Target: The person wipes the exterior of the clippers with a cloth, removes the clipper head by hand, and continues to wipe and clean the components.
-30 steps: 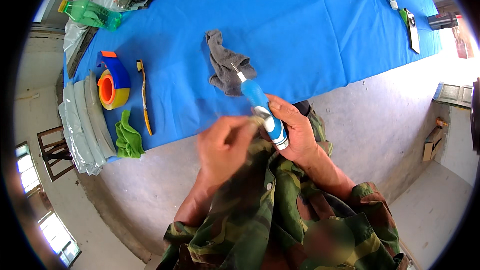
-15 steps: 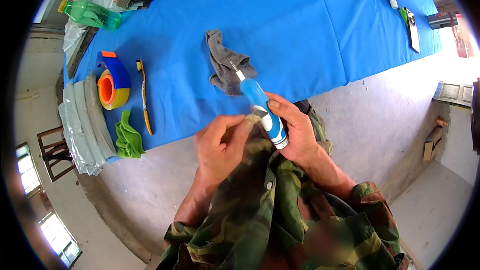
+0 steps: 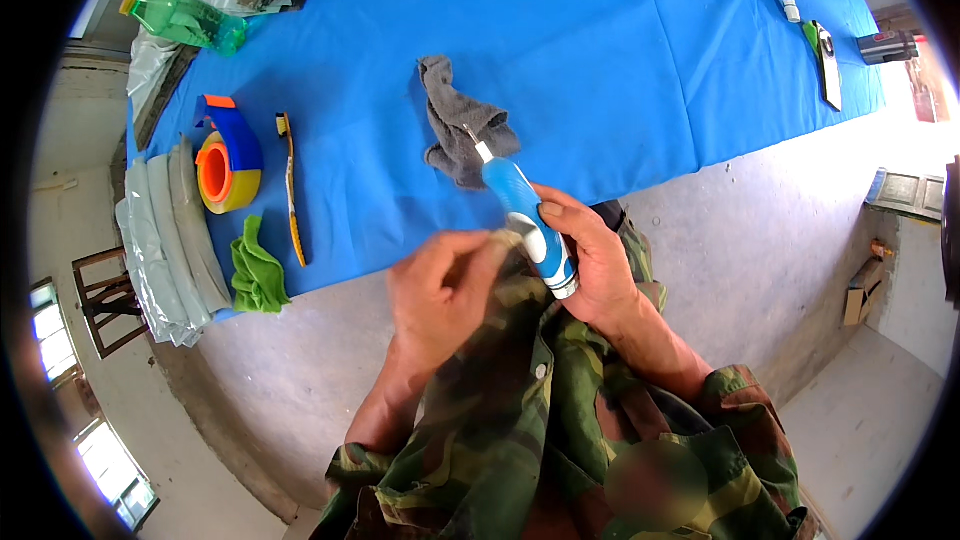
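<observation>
My right hand point(image 3: 598, 262) is wrapped round a blue and white electric toothbrush handle point(image 3: 513, 190). The handle has no brush head on it, and its bare metal shaft points up and away over the table. My left hand point(image 3: 440, 285), slightly blurred, pinches a small pale scrap point(image 3: 508, 238) against the handle's side; what the scrap is made of I cannot make out. Just beyond the shaft a crumpled grey cloth point(image 3: 455, 125) lies on the blue tablecloth point(image 3: 590, 60).
To the left are a toothbrush point(image 3: 291, 190), tape rolls point(image 3: 240, 160), a green cloth point(image 3: 257, 270) and grey plastic packages point(image 3: 170, 240). A green bottle point(image 3: 185, 20) lies at the far left. On the far right sit a scraper-like white blade point(image 3: 828, 65) and a dark cylinder point(image 3: 886, 47).
My left hand has shifted very slightly at the handle and is more blurred. The right hand keeps its hold on the toothbrush handle, and the whole view has moved a little.
</observation>
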Available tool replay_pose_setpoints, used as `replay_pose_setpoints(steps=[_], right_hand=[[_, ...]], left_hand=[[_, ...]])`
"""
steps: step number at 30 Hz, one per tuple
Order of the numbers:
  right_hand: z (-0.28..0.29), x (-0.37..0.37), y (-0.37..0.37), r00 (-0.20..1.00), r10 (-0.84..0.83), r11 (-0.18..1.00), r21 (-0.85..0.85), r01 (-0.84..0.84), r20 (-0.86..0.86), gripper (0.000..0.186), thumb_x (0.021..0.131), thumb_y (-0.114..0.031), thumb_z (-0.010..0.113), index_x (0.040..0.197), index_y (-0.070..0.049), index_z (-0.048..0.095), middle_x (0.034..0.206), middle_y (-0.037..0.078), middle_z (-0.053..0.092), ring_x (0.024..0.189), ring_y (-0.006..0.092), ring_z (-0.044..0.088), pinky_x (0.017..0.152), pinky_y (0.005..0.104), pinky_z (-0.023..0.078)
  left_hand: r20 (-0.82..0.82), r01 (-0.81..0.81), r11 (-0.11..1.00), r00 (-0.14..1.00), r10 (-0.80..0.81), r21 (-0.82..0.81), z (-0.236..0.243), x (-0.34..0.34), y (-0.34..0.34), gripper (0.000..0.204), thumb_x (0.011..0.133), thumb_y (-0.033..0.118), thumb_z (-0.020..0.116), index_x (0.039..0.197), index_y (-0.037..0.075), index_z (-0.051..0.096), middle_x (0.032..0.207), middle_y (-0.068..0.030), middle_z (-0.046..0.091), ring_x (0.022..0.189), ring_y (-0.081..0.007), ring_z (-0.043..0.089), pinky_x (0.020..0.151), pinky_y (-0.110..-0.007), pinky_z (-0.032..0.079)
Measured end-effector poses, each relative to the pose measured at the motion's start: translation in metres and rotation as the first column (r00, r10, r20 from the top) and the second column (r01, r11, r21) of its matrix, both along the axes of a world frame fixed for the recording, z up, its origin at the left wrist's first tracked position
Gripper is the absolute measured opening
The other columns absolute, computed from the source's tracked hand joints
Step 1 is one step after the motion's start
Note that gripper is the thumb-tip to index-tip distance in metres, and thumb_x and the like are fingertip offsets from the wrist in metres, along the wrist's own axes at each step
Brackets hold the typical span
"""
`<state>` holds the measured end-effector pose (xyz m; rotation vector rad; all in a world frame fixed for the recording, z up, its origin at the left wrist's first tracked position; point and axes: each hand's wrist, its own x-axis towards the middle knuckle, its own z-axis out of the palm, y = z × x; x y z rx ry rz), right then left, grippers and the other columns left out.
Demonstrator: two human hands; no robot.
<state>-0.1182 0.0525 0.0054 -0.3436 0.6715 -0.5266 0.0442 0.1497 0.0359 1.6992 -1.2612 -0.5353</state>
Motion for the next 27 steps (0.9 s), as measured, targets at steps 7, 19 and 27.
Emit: replay_pose_setpoints(steps=[7,19,27], right_hand=[[-0.002,0.004,0.003,0.996,0.002,0.997,-0.079,-0.009,-0.085,0.051,0.107,-0.022,0.051,0.151,0.003,0.06,0.115,0.004,0.074,0.097,0.0094,0.066,0.085,0.0267,0.052],[0.002,0.003,0.003,0.997,0.026,0.997,-0.071,-0.032,-0.078,0.05,0.106,-0.02,0.058,0.15,0.003,0.062,0.113,0.002,0.073,0.096,0.0071,0.063,0.083,0.0255,0.05],[-0.004,0.003,0.003,0.999,-0.008,0.999,-0.039,0.006,-0.046,0.052,0.108,-0.018,0.057,0.154,0.005,0.054,0.122,0.008,0.075,0.095,0.0101,0.072,0.079,0.0257,0.059]], left_hand=[[-0.064,-0.019,0.998,0.998,0.023,0.06,0.001,-0.003,0.0,0.01,0.097,0.006,0.082,0.101,0.002,0.074,0.082,-0.0087,0.077,0.066,-0.0118,0.07,0.059,-0.029,0.053],[-0.14,-0.038,0.997,0.989,0.047,0.071,-0.003,0.002,0.001,0.01,0.098,0.003,0.081,0.101,-0.001,0.074,0.084,-0.0096,0.078,0.069,-0.009,0.07,0.06,-0.027,0.053],[-0.101,0.002,0.999,0.995,0.002,0.04,-0.003,0.0,0.001,0.014,0.101,0.01,0.081,0.103,-0.002,0.073,0.079,-0.0049,0.076,0.067,-0.0051,0.063,0.058,-0.024,0.048]])
